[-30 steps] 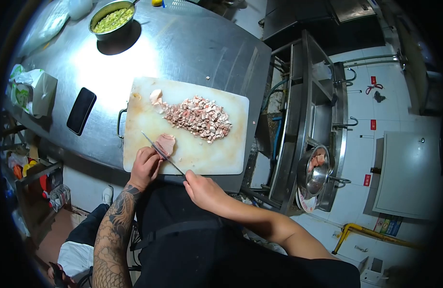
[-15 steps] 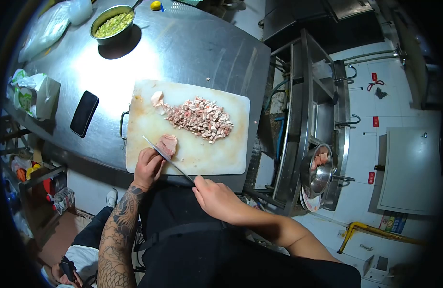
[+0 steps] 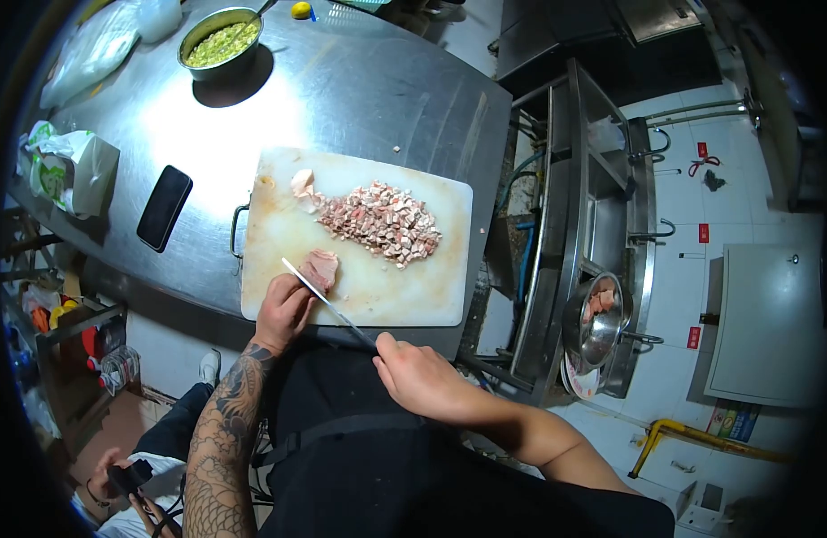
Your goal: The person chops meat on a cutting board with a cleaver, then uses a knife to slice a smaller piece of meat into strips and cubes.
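On the white cutting board lies a piece of raw meat near the front edge. My left hand presses on its near side with curled fingers. A knife runs slantwise across the near side of the meat, its blade close to my left fingertips. Its handle is wrapped in my right hand, just off the board's front edge. Farther back on the board is a heap of diced meat, with a pale chunk of fat at its left end.
A black phone and a tissue pack lie left on the steel table. At the back is a bowl of chopped greens. A metal bowl with meat stands by the sink at right. Another person sits at lower left.
The knife blade has shifted slightly to the right along the meat, and both hands moved a little with it. The seated person's hands have moved. The whole view has shifted slightly.
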`<action>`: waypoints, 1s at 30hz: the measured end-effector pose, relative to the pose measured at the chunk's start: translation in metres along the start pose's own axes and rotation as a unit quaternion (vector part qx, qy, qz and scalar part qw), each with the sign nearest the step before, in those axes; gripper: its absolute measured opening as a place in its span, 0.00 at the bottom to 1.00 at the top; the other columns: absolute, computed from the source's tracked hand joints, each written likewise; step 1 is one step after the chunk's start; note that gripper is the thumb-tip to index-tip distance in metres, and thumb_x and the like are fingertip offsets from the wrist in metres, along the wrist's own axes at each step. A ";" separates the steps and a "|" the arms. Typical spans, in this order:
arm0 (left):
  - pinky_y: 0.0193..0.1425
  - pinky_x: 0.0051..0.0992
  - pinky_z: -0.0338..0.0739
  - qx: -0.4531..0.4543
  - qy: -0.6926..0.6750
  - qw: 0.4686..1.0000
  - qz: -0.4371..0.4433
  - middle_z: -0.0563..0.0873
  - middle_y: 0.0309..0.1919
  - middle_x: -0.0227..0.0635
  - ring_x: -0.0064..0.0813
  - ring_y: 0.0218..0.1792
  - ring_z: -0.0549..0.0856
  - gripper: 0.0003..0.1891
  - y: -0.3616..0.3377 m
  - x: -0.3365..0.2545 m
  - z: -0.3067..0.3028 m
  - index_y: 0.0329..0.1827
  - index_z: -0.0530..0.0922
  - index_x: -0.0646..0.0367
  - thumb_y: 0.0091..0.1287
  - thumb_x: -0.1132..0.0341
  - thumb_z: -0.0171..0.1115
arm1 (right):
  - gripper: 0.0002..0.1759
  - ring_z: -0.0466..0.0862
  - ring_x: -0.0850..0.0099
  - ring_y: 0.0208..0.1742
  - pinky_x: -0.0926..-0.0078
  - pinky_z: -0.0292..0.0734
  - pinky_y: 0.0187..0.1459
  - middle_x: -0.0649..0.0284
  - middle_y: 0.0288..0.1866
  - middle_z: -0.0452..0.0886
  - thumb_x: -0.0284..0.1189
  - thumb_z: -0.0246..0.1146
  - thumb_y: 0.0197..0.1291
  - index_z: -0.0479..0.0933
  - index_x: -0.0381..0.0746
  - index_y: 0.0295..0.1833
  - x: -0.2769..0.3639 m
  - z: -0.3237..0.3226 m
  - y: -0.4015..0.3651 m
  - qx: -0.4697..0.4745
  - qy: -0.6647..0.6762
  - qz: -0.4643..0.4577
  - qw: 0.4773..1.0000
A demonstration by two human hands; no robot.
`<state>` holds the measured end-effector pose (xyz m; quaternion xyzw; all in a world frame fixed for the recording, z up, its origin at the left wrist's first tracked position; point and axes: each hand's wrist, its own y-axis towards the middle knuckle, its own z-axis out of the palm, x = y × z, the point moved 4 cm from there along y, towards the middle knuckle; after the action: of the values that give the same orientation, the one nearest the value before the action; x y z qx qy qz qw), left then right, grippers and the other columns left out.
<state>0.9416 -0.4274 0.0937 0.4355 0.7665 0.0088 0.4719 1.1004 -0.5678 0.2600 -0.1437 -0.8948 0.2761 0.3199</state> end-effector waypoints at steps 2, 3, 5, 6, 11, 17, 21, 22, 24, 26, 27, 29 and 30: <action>0.59 0.43 0.80 -0.001 0.002 1.000 0.000 0.84 0.50 0.44 0.50 0.53 0.84 0.13 0.000 0.001 0.000 0.47 0.84 0.63 0.60 0.77 0.76 | 0.13 0.84 0.33 0.40 0.37 0.77 0.43 0.39 0.35 0.83 0.33 0.55 0.80 0.64 0.33 0.48 0.000 0.000 0.001 0.000 0.003 -0.001 1.000; 0.59 0.43 0.80 -0.002 0.004 1.000 0.000 0.84 0.50 0.44 0.50 0.53 0.84 0.13 0.000 0.001 0.001 0.46 0.84 0.63 0.60 0.76 0.76 | 0.13 0.84 0.33 0.40 0.37 0.77 0.43 0.39 0.34 0.83 0.33 0.55 0.80 0.64 0.33 0.48 0.000 0.001 0.002 0.001 0.006 -0.001 1.000; 0.59 0.43 0.80 -0.003 0.000 1.000 0.000 0.84 0.50 0.44 0.51 0.53 0.84 0.13 0.000 0.001 0.001 0.47 0.84 0.63 0.60 0.76 0.76 | 0.13 0.83 0.33 0.40 0.37 0.77 0.43 0.38 0.35 0.83 0.33 0.56 0.79 0.65 0.33 0.48 0.000 0.004 0.007 -0.002 0.008 -0.006 1.000; 0.59 0.43 0.80 -0.003 -0.005 1.000 0.002 0.84 0.50 0.44 0.51 0.53 0.84 0.13 0.000 0.000 0.000 0.47 0.84 0.63 0.60 0.76 0.76 | 0.13 0.83 0.33 0.40 0.37 0.77 0.43 0.38 0.35 0.83 0.33 0.56 0.79 0.65 0.32 0.48 -0.001 0.005 0.010 -0.007 0.011 -0.010 1.000; 0.59 0.43 0.81 0.003 -0.004 1.000 -0.002 0.85 0.50 0.44 0.50 0.53 0.84 0.13 0.000 0.001 -0.001 0.47 0.84 0.63 0.60 0.76 0.76 | 0.13 0.84 0.33 0.39 0.38 0.77 0.42 0.38 0.33 0.83 0.32 0.56 0.78 0.66 0.32 0.47 0.003 0.018 0.038 -0.041 0.019 -0.041 0.998; 0.59 0.43 0.82 -0.005 -0.043 0.999 0.010 0.87 0.50 0.47 0.51 0.52 0.87 0.09 0.000 0.008 0.000 0.47 0.85 0.62 0.66 0.73 0.72 | 0.11 0.85 0.34 0.37 0.39 0.79 0.38 0.38 0.31 0.83 0.30 0.60 0.74 0.70 0.33 0.48 0.002 0.026 0.050 -0.070 0.008 -0.079 0.994; 0.57 0.41 0.82 -0.017 -0.053 0.998 0.008 0.84 0.48 0.44 0.48 0.51 0.85 0.10 -0.003 0.010 -0.001 0.47 0.84 0.62 0.65 0.74 0.74 | 0.11 0.85 0.33 0.39 0.37 0.80 0.41 0.36 0.33 0.84 0.30 0.60 0.75 0.68 0.33 0.48 -0.001 0.017 0.033 -0.031 -0.017 -0.034 0.999; 0.58 0.39 0.82 -0.017 -0.043 0.999 0.008 0.83 0.48 0.42 0.47 0.53 0.84 0.08 -0.004 0.010 0.000 0.45 0.82 0.62 0.66 0.73 0.71 | 0.11 0.85 0.32 0.39 0.36 0.79 0.42 0.36 0.34 0.84 0.30 0.60 0.75 0.67 0.33 0.48 -0.001 0.017 0.035 -0.030 -0.022 -0.029 0.999; 0.56 0.39 0.82 -0.026 -0.041 0.999 0.012 0.84 0.47 0.42 0.47 0.50 0.85 0.09 -0.003 0.008 -0.001 0.46 0.83 0.62 0.64 0.74 0.74 | 0.12 0.84 0.32 0.39 0.36 0.79 0.42 0.36 0.35 0.84 0.30 0.60 0.75 0.66 0.33 0.47 0.006 0.019 0.047 -0.018 -0.026 -0.011 0.999; 0.56 0.39 0.82 -0.022 -0.046 0.999 0.002 0.84 0.47 0.43 0.47 0.50 0.85 0.10 -0.005 0.008 -0.001 0.46 0.83 0.62 0.64 0.74 0.74 | 0.12 0.84 0.32 0.39 0.36 0.78 0.43 0.35 0.35 0.84 0.30 0.60 0.75 0.66 0.32 0.47 0.006 0.022 0.054 -0.030 -0.021 -0.031 0.999; 0.55 0.39 0.82 -0.017 -0.051 0.999 -0.005 0.84 0.47 0.43 0.47 0.50 0.85 0.10 -0.006 0.009 0.000 0.46 0.83 0.62 0.64 0.74 0.74 | 0.12 0.84 0.32 0.39 0.36 0.78 0.43 0.35 0.35 0.84 0.30 0.60 0.75 0.66 0.32 0.47 0.005 0.019 0.049 -0.031 -0.023 -0.028 0.999; 0.56 0.39 0.82 -0.016 -0.049 0.999 -0.004 0.83 0.47 0.43 0.47 0.50 0.85 0.10 -0.008 0.008 0.001 0.45 0.83 0.62 0.64 0.74 0.74 | 0.12 0.84 0.31 0.40 0.36 0.78 0.43 0.35 0.34 0.84 0.30 0.59 0.76 0.67 0.32 0.48 0.003 0.014 0.036 -0.011 -0.035 -0.024 0.999; 0.56 0.40 0.82 -0.015 -0.040 0.999 -0.001 0.83 0.48 0.43 0.47 0.50 0.85 0.10 -0.007 0.010 0.001 0.45 0.83 0.62 0.64 0.74 0.75 | 0.12 0.84 0.31 0.40 0.36 0.78 0.43 0.35 0.34 0.84 0.30 0.59 0.76 0.67 0.32 0.48 0.001 0.013 0.038 -0.012 -0.039 -0.022 0.999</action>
<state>0.9363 -0.4254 0.0834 0.4274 0.7474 0.0025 0.5086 1.0937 -0.5416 0.2297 -0.1169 -0.9128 0.2633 0.2895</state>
